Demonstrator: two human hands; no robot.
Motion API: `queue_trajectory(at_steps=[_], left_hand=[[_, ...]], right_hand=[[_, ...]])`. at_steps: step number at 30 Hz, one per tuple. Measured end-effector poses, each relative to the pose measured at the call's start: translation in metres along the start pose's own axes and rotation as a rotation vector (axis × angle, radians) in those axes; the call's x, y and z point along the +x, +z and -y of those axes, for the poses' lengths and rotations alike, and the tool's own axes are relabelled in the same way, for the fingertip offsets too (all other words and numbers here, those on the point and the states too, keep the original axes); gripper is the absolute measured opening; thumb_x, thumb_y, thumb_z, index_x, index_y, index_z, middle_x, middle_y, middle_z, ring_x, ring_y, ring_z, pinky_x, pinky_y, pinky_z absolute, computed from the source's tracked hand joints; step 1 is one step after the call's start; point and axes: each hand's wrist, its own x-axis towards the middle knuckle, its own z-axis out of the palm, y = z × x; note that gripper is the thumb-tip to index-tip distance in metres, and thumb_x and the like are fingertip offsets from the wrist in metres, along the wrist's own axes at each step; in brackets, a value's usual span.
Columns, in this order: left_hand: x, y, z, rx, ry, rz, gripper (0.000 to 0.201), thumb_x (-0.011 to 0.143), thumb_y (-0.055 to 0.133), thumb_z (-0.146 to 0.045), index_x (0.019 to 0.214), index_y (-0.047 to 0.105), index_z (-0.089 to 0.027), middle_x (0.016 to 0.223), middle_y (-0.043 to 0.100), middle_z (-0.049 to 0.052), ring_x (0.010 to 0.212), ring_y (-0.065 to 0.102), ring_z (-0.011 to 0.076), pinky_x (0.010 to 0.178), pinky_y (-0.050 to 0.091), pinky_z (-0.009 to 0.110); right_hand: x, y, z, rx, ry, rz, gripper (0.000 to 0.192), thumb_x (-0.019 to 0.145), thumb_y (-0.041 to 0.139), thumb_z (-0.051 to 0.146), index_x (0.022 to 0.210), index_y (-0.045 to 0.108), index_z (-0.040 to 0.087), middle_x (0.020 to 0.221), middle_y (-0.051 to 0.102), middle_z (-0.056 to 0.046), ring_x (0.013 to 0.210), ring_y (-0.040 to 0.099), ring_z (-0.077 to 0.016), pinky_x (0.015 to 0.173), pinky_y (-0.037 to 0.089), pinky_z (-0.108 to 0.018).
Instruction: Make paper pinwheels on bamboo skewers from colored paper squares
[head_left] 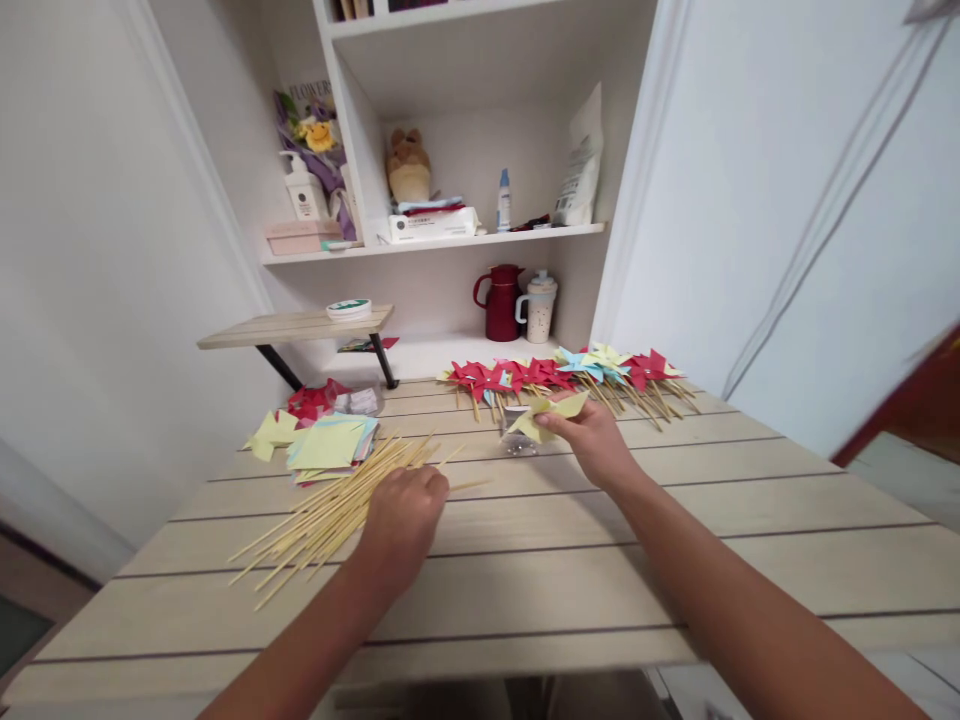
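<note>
My left hand point(405, 515) rests on the wooden table point(570, 560), its fingers closed around one thin bamboo stick point(469, 486) at the right edge of a fanned pile of sticks point(322, 520). My right hand point(592, 435) holds a folded yellow paper pinwheel point(551, 412) just above the table, over a small clear bag point(517, 435). A row of finished pinwheels point(570, 375) in red, blue and yellow lies along the far edge. Stacked paper squares point(330, 445) lie to the left of the sticks.
Behind the table stand white shelves with a red jug point(501, 300), a spotted mug point(540, 308), a glue bottle point(504, 200), a plush toy point(409, 165) and a pump bottle point(304, 190). A small wooden side shelf point(296, 328) juts out at the left.
</note>
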Motion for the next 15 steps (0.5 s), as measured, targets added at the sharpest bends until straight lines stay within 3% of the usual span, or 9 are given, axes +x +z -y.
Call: queue_trajectory(at_steps=[3, 6, 11, 15], left_hand=[[0.017, 0.015, -0.026, -0.095, -0.06, 0.035, 0.023, 0.092, 0.051, -0.017, 0.083, 0.072, -0.021, 0.09, 0.075, 0.006, 0.085, 0.067, 0.0226, 0.077, 0.042, 0.034], [0.034, 0.023, -0.039, -0.303, -0.178, -0.009, 0.019, 0.088, 0.056, -0.017, 0.081, 0.073, -0.022, 0.09, 0.075, 0.003, 0.083, 0.067, 0.0191, 0.072, 0.042, 0.03], [0.057, 0.03, -0.061, -0.508, -0.252, -0.117, 0.016, 0.088, 0.06, -0.019, 0.081, 0.073, -0.021, 0.087, 0.075, 0.002, 0.076, 0.065, 0.0159, 0.07, 0.041, 0.027], [0.063, 0.034, -0.078, -0.514, -0.217, -0.134, 0.013, 0.087, 0.061, -0.015, 0.083, 0.072, -0.02, 0.089, 0.074, 0.002, 0.076, 0.065, 0.0161, 0.072, 0.042, 0.027]], right_hand=[[0.002, 0.005, 0.0, 0.208, 0.0, -0.047, 0.031, 0.063, 0.086, 0.032, 0.087, 0.07, 0.021, 0.087, 0.076, -0.003, 0.081, 0.069, -0.0224, 0.076, 0.055, -0.037], [0.002, 0.016, -0.001, 0.447, 0.032, -0.062, 0.03, 0.066, 0.084, 0.034, 0.088, 0.069, 0.021, 0.095, 0.076, -0.005, 0.088, 0.07, -0.0237, 0.08, 0.056, -0.038], [0.002, 0.031, -0.002, 0.794, 0.182, -0.137, 0.023, 0.067, 0.084, 0.024, 0.084, 0.068, 0.022, 0.081, 0.076, 0.002, 0.068, 0.068, -0.0155, 0.063, 0.058, -0.028], [0.003, 0.031, -0.003, 0.971, 0.262, -0.155, 0.017, 0.072, 0.081, 0.017, 0.082, 0.068, 0.02, 0.076, 0.075, 0.003, 0.062, 0.067, -0.0117, 0.061, 0.059, -0.023]])
